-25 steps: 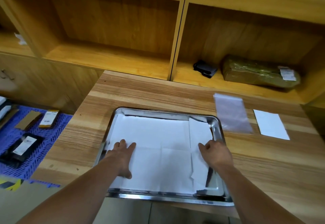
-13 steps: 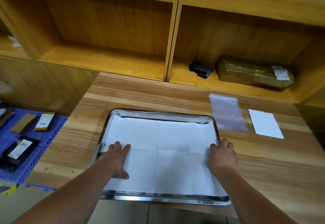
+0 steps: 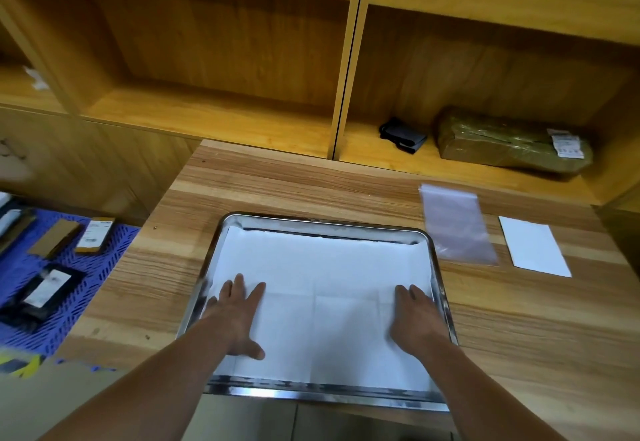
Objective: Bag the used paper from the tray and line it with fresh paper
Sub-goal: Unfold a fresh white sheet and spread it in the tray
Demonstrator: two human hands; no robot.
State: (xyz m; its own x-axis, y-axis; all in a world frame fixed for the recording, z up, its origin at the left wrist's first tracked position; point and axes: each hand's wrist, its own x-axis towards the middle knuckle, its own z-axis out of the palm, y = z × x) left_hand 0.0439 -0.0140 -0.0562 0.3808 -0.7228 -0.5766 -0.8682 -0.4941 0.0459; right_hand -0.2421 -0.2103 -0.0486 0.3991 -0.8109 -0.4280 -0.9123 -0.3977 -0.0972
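Observation:
A steel tray (image 3: 320,221) sits at the near edge of the wooden table, lined with a white sheet of paper (image 3: 322,267) that shows fold creases. My left hand (image 3: 239,316) lies flat on the paper near the tray's left wall, fingers straight. My right hand (image 3: 417,319) presses flat on the paper by the right wall. A clear plastic bag (image 3: 457,226) lies flat on the table to the right of the tray. Beside the bag rests a smaller folded white paper (image 3: 533,246).
Wooden shelves rise behind the table; a taped brown parcel (image 3: 512,142) and a dark pouch (image 3: 403,135) lie in the right cubby. A blue crate lid (image 3: 20,267) with small packages sits low on the left. The tray overhangs the table's near edge.
The folded-over right part of the sheet has been spread flat across the tray. My right hand slid out to the right wall, then back onto the paper; my left hand stayed pressing.

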